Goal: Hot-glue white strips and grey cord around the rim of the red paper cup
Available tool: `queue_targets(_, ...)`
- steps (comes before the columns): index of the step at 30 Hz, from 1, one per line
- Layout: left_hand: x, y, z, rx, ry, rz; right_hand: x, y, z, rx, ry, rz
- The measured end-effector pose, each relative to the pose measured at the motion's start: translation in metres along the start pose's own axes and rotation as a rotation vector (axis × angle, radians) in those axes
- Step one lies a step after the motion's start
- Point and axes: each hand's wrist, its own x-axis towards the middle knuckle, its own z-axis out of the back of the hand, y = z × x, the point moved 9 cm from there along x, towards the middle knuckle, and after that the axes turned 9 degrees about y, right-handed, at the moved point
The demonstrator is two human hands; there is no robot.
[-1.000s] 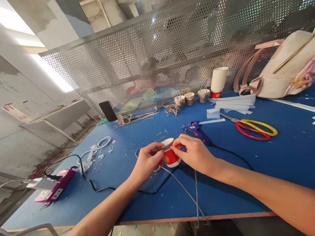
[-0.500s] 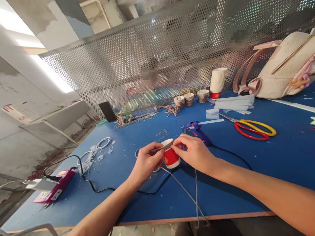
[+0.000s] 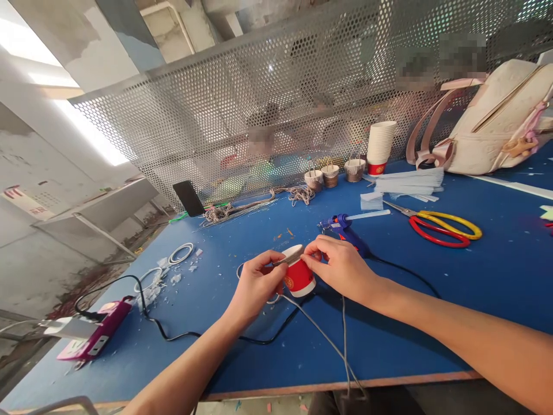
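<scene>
A small red paper cup [image 3: 299, 278] with a white base lies tilted above the blue table [image 3: 475, 276], held between both hands. My left hand [image 3: 258, 283] grips its left side with thumb and fingers curled, pinching a thin grey cord [image 3: 322, 332] against the cup's rim. My right hand [image 3: 341, 267] pinches the cup's upper right edge with closed fingertips. The cord trails from the cup toward the table's near edge.
A blue glue gun [image 3: 345, 228] with a black cable lies just behind my hands. Red-and-yellow scissors [image 3: 440, 229], white strips [image 3: 406, 183], a cup stack [image 3: 380, 144], small wrapped cups [image 3: 330, 173] and a cream bag [image 3: 501, 124] sit at the right and back. A pink power strip [image 3: 93, 331] lies left. People work behind the mesh screen [image 3: 259, 104].
The hands and cup stay almost unmoved; only the view has shifted slightly.
</scene>
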Motion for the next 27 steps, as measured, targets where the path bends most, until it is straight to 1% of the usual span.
queue_targets(3,0.0,0.0,0.0,-0.012,-0.003,0.004,0.001,-0.001,0.0,0.004,0.002,-0.002)
queue_targets(8,0.003,0.002,-0.001,-0.019,0.031,-0.003,0.001,-0.002,-0.003,0.021,0.014,-0.012)
queue_targets(12,0.003,0.005,-0.001,-0.038,0.044,-0.009,0.002,-0.006,-0.005,0.089,0.019,-0.028)
queue_targets(16,0.004,0.006,0.0,-0.053,0.049,-0.014,0.003,-0.011,-0.005,0.155,0.031,-0.077)
queue_targets(23,0.004,0.006,-0.003,-0.075,0.081,-0.02,0.004,-0.012,-0.004,0.183,0.033,-0.083)
queue_targets(27,0.005,0.006,-0.001,-0.079,0.091,-0.032,0.005,-0.017,-0.006,0.242,0.058,-0.119)
